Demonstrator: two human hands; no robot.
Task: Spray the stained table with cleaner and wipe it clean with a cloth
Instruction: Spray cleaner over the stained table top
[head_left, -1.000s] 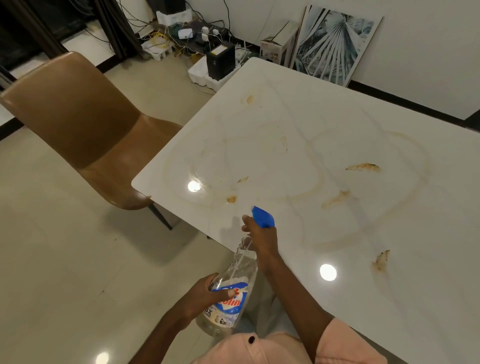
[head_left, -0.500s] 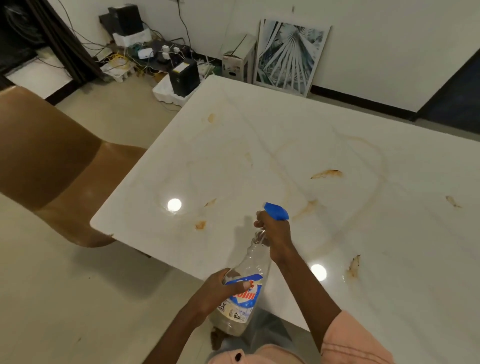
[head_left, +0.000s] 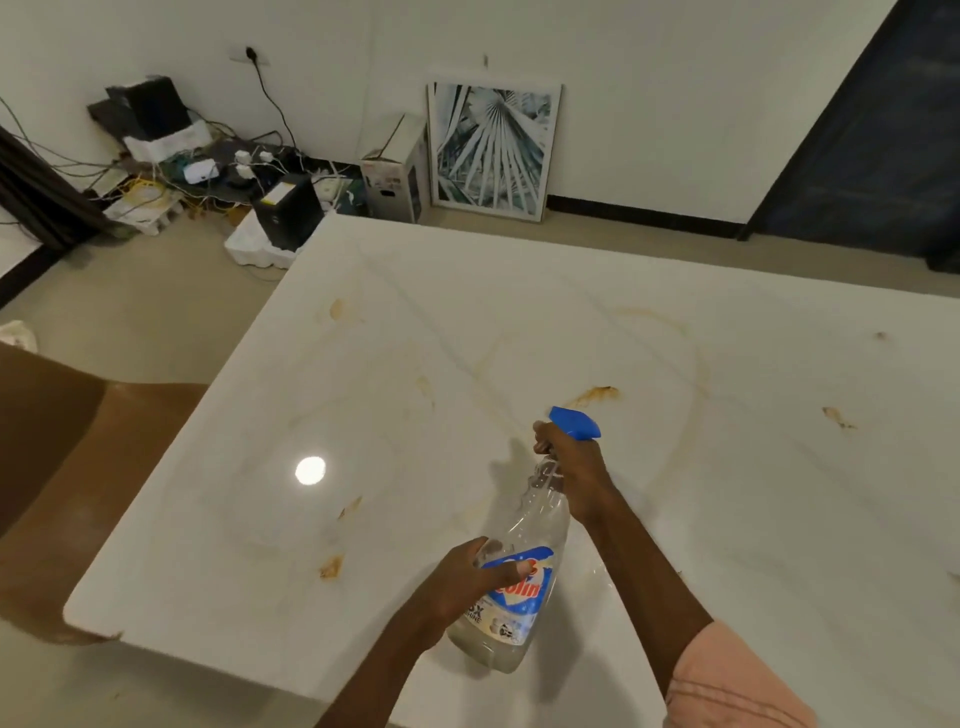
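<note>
- Now the bottle (head_left: 511, 582) tilts over the stained tabletop (head_left: 727, 493), base nearest, blue nozzle (head_left: 575, 422) pointing away-right.
- Left hand (head_left: 457, 582) grips its body; right hand (head_left: 571, 462) clasps the neck.
- Clear liquid sits low inside.

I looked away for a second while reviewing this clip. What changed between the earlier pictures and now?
The spray bottle has moved forward from the near edge to over the table, toward the stains. The grip is unchanged: right hand at the blue trigger, left hand on the body. The stains look the same.
</note>
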